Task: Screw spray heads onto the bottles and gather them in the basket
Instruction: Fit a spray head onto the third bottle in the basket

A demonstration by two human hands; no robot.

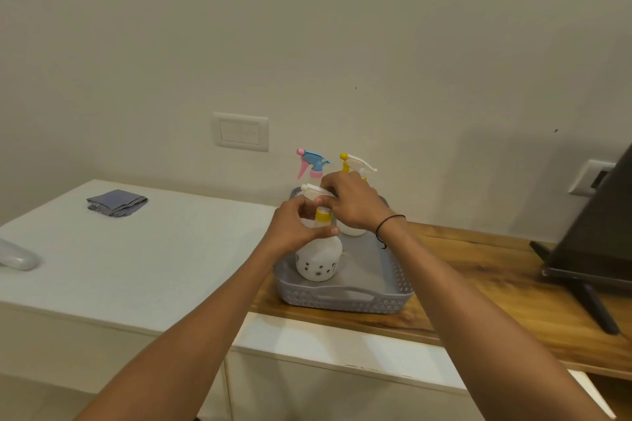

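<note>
Spray head going onto the last bottle

Bottle (318,258) stands upright in the basket (345,301); left hand (294,232) grips its shoulder, right hand (352,203) directly above pinches the spray head (313,191) on its neck.

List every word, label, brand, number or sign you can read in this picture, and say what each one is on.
No readable text anywhere.
Front bottle: only small dark flower prints, no words.
Wall switch plate: faint marks, too blurred to read.
Dark screen on the right: no visible brand or label.
Basket and folded cloth: plain, no writing.
</note>
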